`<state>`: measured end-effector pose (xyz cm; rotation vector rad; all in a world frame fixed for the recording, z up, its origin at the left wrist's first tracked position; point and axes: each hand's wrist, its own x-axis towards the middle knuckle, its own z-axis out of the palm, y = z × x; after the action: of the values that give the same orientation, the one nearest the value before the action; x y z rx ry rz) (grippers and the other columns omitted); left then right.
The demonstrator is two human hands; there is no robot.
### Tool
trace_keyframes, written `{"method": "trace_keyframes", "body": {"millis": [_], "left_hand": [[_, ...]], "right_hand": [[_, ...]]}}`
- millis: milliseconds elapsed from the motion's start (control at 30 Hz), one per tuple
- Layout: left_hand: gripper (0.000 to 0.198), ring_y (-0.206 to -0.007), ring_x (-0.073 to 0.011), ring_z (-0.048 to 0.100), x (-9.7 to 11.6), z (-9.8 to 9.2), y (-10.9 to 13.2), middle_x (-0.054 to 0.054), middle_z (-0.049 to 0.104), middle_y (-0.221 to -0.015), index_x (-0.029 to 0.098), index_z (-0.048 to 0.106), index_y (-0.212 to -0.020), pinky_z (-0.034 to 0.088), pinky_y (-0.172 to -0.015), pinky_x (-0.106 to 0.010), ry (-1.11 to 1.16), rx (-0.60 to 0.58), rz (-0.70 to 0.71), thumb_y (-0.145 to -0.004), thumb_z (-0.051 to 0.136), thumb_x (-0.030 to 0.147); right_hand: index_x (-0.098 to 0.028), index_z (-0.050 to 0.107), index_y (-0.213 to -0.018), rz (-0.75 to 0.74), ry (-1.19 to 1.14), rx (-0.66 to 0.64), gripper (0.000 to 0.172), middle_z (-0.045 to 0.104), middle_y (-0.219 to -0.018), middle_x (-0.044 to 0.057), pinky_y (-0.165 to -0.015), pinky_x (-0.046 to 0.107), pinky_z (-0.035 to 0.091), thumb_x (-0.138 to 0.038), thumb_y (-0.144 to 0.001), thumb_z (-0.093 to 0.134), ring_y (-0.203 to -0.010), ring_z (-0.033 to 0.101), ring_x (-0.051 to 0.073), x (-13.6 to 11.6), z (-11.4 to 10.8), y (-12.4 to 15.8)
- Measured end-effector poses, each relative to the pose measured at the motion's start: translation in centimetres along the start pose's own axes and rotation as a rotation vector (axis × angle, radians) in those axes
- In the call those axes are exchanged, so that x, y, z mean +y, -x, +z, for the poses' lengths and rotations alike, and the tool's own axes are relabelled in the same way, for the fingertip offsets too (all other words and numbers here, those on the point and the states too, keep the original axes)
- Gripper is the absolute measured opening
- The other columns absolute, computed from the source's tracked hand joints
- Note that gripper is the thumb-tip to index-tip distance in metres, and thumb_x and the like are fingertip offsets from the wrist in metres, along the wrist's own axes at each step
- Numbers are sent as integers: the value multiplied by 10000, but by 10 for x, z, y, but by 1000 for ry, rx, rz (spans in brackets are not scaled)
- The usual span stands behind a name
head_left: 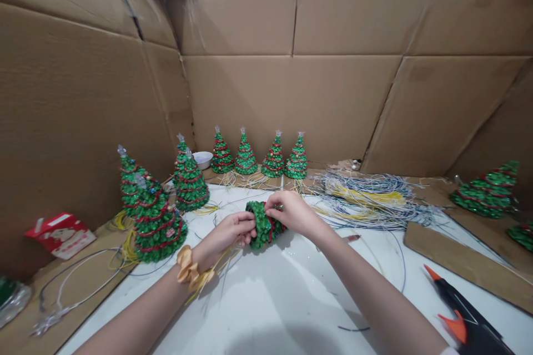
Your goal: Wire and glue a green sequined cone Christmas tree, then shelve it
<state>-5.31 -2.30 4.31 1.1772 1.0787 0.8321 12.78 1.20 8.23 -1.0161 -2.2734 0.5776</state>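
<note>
A small green Christmas tree (261,228) with red trim lies tipped on its side over the white table, its wide base toward the left. My left hand (233,230) is closed on the rim of that base, thumb and fingers at its edge. Yellow wires trail below this hand along the wrist. On the tree's right side my right hand (287,211) pinches at the red trim; its fingertips are close together, and I cannot make out the exact bit between them. The tree's tip is hidden behind the right hand.
Several finished trees (245,154) stand at the back and left. Bundled wires (366,197) lie at the back right, near a cardboard strip (466,266). A black and orange glue gun (462,305) rests at front right. A white bowl (202,160) and red box (62,236) are leftward. Cardboard walls (291,94) enclose the table.
</note>
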Motion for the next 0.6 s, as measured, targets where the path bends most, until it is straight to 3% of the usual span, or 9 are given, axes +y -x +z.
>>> {"method": "trace_keyframes", "body": {"millis": [233,600], "left_hand": [[325,-417,-50,389,2,7,-2,17,503,-547,114,544,-667,263,-417,-174,-38,100,49,-579,689,391],[314,-371,-30,284,-9,9,-15,49,421,-496,114,578,-785,147,-369,-188,74,89,80,-599,697,338]], "right_hand": [[-163,645,-690,38,2,27,88,659,-735,23,-677,239,410,-90,-698,598,-709,580,133,1,3,0],[-168,627,-652,29,-2,69,115,627,-753,20,-675,234,409,-69,-694,588,-714,561,132,-3,8,1]]}}
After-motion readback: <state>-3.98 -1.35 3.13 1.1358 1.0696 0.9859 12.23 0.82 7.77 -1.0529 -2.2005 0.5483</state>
